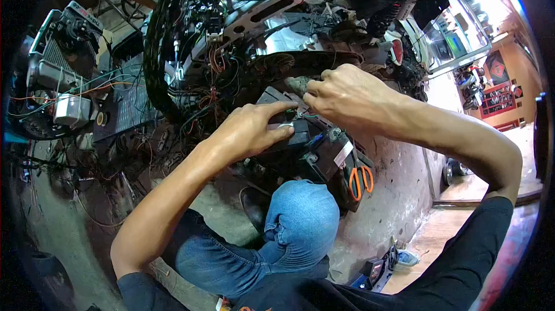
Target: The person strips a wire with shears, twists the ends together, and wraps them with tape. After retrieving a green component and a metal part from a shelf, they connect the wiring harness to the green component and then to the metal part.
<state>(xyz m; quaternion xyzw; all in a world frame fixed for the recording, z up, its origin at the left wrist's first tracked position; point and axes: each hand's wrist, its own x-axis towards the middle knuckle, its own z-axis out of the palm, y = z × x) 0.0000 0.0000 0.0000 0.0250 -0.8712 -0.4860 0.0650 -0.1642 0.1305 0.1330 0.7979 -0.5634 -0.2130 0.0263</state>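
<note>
Reaching forward at a black box [300, 136], hands [245, 129] close together, right one [341, 92] curled

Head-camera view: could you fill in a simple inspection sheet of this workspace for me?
Surface: grey floor, marked and stained.
Job's things: black boxes by the hands, one bearing a white label.
Clutter: orange-handled scissors beside the labelled box.
Hands: left hand, thumb and index finger apart; right hand curled, its grip unclear.
Cables: loose brown-orange wires and a thick black bundle.
Surroundings: radiator at left; perforated metal frame beyond the hands.
</note>
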